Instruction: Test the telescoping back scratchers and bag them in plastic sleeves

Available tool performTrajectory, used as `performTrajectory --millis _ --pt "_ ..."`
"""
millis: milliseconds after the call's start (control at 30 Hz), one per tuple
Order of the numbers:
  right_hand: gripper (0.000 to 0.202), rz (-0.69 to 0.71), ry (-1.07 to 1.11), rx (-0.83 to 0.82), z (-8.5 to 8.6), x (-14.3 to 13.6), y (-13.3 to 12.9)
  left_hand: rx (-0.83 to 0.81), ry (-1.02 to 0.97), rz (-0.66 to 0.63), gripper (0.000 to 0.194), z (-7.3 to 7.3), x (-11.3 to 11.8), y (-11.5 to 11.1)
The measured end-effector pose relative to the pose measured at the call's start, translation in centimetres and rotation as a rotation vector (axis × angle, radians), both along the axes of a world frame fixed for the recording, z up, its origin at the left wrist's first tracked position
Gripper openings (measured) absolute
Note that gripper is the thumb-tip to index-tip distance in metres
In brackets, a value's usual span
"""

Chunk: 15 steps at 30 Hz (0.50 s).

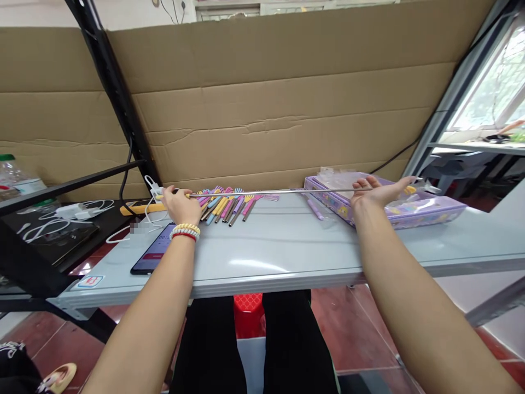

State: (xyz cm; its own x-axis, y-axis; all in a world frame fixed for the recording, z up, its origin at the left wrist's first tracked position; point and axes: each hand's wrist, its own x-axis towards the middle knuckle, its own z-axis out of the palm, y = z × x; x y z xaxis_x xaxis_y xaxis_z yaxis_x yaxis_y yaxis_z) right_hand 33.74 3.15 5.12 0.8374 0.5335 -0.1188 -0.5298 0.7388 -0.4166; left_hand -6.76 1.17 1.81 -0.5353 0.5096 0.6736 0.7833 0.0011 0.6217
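Rod (279, 191), one: long, above counter (279, 249); left hand (182, 207), fingers closed on one end; right hand (375, 194), fingers spread, contact unclear. Forks (238, 206), many: heaped on counter, apparently unextended.

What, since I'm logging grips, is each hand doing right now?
Left hand: closed, holding a thin metal rod.
Right hand: open, palm up, the rod's far end at its fingers.

Light is bright and soft, the window (490, 82) at right washed out, a white glare streak on the table (287, 241), a small pixelated patch beside the phone (153, 253), wide-angle stretching toward the edges.
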Motion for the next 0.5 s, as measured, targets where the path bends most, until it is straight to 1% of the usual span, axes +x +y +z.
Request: performTrajectory --millis 133,200,267,367,433,500 --pt "0.031 -0.02 -0.043 0.03 0.2 0.1 -0.4 0.007 -0.077 0.084 0.031 -0.2 -1.1 0.3" --pt "0.031 -0.019 -0.097 -0.008 0.2 0.1 -0.4 0.015 -0.087 0.112 0.033 -0.3 -1.3 0.3" --pt "0.029 -0.032 -0.164 -0.079 0.1 0.1 -0.4 0.012 -0.042 0.128 0.033 -0.4 -1.3 0.3" --pt "0.027 -0.073 -0.202 -0.165 0.0 0.3 -0.3 -0.071 0.123 0.083 0.032 -0.3 -1.1 0.1" --pt "0.027 -0.09 -0.183 -0.188 0.0 0.6 -0.3 -0.153 0.226 0.024 0.034 -0.1 -1.1 0.0" --pt "0.028 -0.094 -0.17 -0.195 0.0 0.8 -0.4 -0.202 0.286 -0.016 0.036 0.2 -1.2 0.0"
